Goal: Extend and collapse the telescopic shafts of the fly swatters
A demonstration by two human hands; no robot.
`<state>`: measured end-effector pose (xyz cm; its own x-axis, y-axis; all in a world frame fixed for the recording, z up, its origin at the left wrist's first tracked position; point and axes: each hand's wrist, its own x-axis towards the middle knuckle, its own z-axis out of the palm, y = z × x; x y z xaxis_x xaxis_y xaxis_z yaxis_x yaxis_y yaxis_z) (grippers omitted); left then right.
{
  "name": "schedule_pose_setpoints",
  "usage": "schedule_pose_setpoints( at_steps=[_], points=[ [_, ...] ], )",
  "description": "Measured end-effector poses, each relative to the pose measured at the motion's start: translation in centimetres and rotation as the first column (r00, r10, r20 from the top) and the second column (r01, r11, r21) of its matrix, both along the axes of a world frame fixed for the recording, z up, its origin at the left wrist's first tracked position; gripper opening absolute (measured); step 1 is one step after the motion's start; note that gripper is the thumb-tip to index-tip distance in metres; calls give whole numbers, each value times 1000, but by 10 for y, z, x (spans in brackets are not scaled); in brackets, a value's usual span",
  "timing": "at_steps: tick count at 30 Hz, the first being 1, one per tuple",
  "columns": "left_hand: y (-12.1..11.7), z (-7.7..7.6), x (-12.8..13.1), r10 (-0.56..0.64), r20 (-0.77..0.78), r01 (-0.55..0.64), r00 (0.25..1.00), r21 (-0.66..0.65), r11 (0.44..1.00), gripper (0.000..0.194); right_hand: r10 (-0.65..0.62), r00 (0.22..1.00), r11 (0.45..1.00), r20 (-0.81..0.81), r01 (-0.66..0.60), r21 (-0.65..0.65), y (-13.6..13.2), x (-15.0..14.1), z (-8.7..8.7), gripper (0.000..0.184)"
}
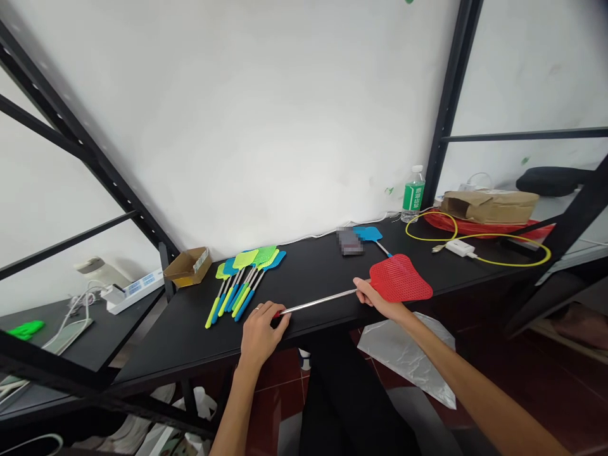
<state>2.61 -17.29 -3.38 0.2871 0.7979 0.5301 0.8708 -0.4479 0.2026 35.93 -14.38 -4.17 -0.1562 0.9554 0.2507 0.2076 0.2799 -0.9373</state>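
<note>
Red fly swatter (399, 278) spans the front edge of a black surface (166, 345), held in 2 hands. Its mesh head lies at the right, and its thin metal shaft (318, 302) runs across to the left. The left hand (260, 332) is closed around the red end of the handle, its fingers curled over and hiding most of that grip. The right hand (375, 299) is also closed, wrapped around the shaft just below the head.

Left of the hands, green and blue fly swatters (242, 285) lie fanned out together on the surface, beside a small cardboard box (187, 266). Farther back are a single blue fly swatter (368, 233) and a blurred object (350, 240) touching it. At the right stand a plastic water bottle (413, 194) and a brown paper bag (489, 206) on red plastic (475, 227), with a yellow cable (498, 239) looped near a white charger (460, 247). A silver plastic sheet (406, 358) lies on the floor below.
</note>
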Motion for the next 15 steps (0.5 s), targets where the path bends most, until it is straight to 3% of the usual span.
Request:
schedule_pose_setpoints(
  at_steps=[5, 15],
  points=[
    [0, 1, 1, 41, 6, -41, 999, -64, 997, 21, -47, 993, 997, 107, 40, 61, -6, -8, 0, 63],
    [0, 2, 4, 89, -8, -90, 996, -94, 992, 22, -95, 991, 994, 94, 89, 68, -7, -9, 2, 59]
  ],
)
